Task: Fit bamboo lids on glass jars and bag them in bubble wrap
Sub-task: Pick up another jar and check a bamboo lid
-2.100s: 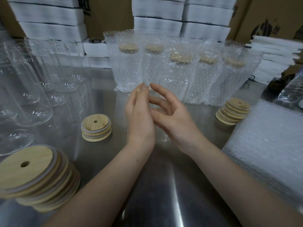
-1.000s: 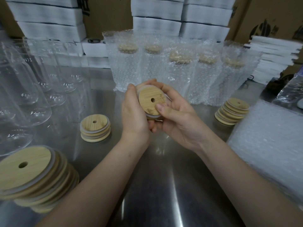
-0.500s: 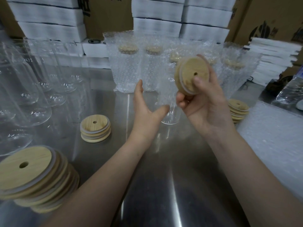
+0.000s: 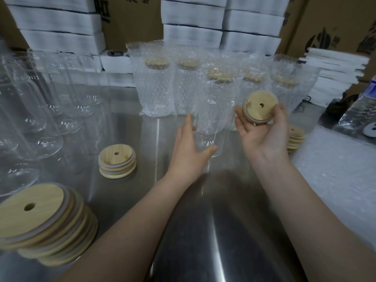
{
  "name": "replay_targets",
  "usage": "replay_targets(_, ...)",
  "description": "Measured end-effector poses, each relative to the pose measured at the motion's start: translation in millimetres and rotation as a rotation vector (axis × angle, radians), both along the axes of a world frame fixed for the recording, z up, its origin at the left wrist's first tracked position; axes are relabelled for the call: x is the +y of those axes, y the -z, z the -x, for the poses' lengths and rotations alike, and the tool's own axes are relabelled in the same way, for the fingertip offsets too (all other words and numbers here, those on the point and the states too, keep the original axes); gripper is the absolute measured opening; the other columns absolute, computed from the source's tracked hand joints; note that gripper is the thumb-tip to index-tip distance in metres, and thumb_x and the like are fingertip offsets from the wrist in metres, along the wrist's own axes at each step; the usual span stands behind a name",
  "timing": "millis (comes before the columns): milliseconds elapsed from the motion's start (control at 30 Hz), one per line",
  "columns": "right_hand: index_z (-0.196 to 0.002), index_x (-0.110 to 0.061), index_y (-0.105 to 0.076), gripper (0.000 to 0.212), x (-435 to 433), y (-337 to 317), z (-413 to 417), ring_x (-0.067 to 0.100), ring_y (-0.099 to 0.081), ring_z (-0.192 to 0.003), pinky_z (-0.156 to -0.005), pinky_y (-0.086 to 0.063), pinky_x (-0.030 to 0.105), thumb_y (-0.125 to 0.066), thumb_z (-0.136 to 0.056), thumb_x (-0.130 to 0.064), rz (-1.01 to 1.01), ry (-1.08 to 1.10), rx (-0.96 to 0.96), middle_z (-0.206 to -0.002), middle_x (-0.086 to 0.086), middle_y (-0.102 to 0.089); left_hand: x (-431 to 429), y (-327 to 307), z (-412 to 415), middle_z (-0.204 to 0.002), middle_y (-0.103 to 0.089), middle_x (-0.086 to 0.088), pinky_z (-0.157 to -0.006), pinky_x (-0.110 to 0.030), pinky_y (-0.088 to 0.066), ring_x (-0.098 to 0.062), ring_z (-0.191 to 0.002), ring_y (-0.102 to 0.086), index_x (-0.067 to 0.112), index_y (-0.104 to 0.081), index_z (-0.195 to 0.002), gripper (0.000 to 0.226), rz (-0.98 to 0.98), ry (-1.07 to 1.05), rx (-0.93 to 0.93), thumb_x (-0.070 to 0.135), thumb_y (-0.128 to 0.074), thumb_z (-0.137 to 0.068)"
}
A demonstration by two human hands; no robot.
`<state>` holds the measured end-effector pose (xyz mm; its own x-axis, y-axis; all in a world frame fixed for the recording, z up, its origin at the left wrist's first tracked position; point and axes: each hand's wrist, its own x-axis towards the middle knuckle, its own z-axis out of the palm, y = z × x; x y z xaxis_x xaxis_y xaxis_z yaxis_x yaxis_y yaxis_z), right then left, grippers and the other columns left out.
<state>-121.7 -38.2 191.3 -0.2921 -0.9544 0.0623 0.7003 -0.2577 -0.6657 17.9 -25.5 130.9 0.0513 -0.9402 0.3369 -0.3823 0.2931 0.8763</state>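
A clear glass jar [image 4: 213, 119] without a lid stands upright on the steel table [image 4: 213, 231], in front of a row of bubble-wrapped, lidded jars [image 4: 156, 86]. My left hand [image 4: 187, 151] grips the jar low on its left side, thumb across the front near the base and fingers behind. My right hand [image 4: 262, 139] is raised to the right of the jar, palm up. It holds a round bamboo lid [image 4: 261, 106] with a small centre hole and a pale seal ring, tilted toward me. The lid is clear of the jar's mouth.
Stacks of bamboo lids sit at the near left [image 4: 40, 220], mid left [image 4: 117, 163] and behind my right hand [image 4: 295, 137]. Bare glass jars [image 4: 36, 110] crowd the left side. A pile of bubble wrap bags [image 4: 335, 169] lies on the right. White foam boxes [image 4: 191, 35] and cartons line the back.
Both hands first held the lid together at centre. My right hand then carried it up and right, now a little lower, while my left hand took hold of the bare jar.
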Motion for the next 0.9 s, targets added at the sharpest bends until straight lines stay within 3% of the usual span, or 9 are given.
replay_targets(67, -0.121, -0.029, -0.047, 0.019, 0, 1, -2, 0.038, -0.072, -0.088, -0.097, -0.05, 0.051, -0.041, -0.104, -0.033, 0.001, -0.05, -0.059, -0.142, 0.015, -0.052, 0, -1, 1, -0.128, -0.034, 0.004, -0.104, -0.02, -0.034, -0.01, -0.126, -0.042, 0.025, -0.013, -0.155, 0.099, -0.011, -0.004, 0.027, 0.028, -0.079, -0.08)
replay_targets(167, -0.143, -0.018, -0.038, 0.044, 0, 4, -5, 0.039, -0.072, -0.09, -0.088, -0.053, 0.053, -0.042, -0.103, -0.036, -0.017, -0.101, -0.113, -0.141, 0.02, -0.051, 2, -2, 1, -0.126, -0.03, 0.004, -0.1, -0.013, -0.028, -0.011, -0.125, -0.039, 0.023, -0.026, -0.151, 0.096, -0.012, -0.018, 0.039, 0.033, -0.083, -0.075)
replay_targets(333, -0.147, -0.018, -0.035, 0.049, 4, 5, -14, 0.041, -0.071, -0.092, -0.088, -0.052, 0.062, -0.043, -0.103, -0.038, -0.031, -0.164, -0.097, -0.139, 0.022, -0.053, 5, -6, -2, -0.145, -0.03, -0.001, -0.115, -0.035, -0.031, -0.014, -0.137, -0.033, 0.014, -0.023, -0.145, 0.102, 0.011, -0.058, 0.114, 0.03, -0.088, -0.068)
replay_targets(433, -0.146, -0.018, -0.034, 0.047, 7, 4, -15, 0.044, -0.068, -0.101, -0.087, -0.051, 0.066, -0.042, -0.103, -0.035, -0.023, -0.19, -0.077, -0.138, 0.022, -0.052, 5, -7, -7, -0.148, -0.034, 0.0, -0.114, -0.034, -0.033, -0.009, -0.137, -0.033, 0.015, -0.024, -0.144, 0.1, 0.043, -0.095, 0.141, 0.027, -0.088, -0.069)
replay_targets(533, -0.133, -0.009, -0.046, 0.04, 9, 1, -14, 0.038, -0.064, -0.105, -0.087, -0.052, 0.061, -0.043, -0.099, -0.03, -0.008, -0.237, -0.034, -0.125, 0.018, -0.058, 7, -9, -9, -0.141, -0.038, 0.006, -0.112, -0.036, -0.036, -0.011, -0.134, -0.037, 0.017, -0.03, -0.142, 0.093, 0.113, -0.154, 0.098, 0.027, -0.087, -0.069)
replay_targets(633, -0.124, -0.015, -0.047, 0.035, 10, 0, -16, 0.033, -0.059, -0.102, -0.094, -0.049, 0.05, -0.048, -0.089, -0.022, 0.049, -0.243, 0.015, -0.118, 0.017, -0.053, 9, -9, -8, -0.139, -0.045, -0.001, -0.11, -0.039, -0.036, -0.019, -0.13, -0.041, 0.013, -0.035, -0.142, 0.091, 0.202, -0.236, -0.016, 0.026, -0.086, -0.068)
replay_targets(767, -0.127, -0.021, -0.053, 0.032, 11, 0, -19, 0.025, -0.051, -0.107, -0.099, -0.045, 0.037, -0.041, -0.097, -0.016, 0.187, -0.174, 0.179, -0.124, 0.01, -0.052, 11, -10, -10, -0.139, -0.048, -0.004, -0.109, -0.037, -0.034, -0.024, -0.128, -0.043, 0.015, -0.04, -0.142, 0.088, 0.273, -0.33, -0.157, 0.027, -0.084, -0.067)
replay_targets(900, -0.126, -0.032, -0.056, 0.041, 14, 0, -20, 0.016, -0.045, -0.129, -0.105, -0.042, 0.032, -0.044, -0.088, -0.022, 0.304, -0.103, 0.461, -0.146, 0.002, -0.046, 12, -11, -11, -0.141, -0.048, -0.002, -0.108, -0.033, -0.029, -0.024, -0.131, -0.04, 0.019, -0.04, -0.144, 0.089, 0.29, -0.392, -0.268, 0.03, -0.083, -0.067)
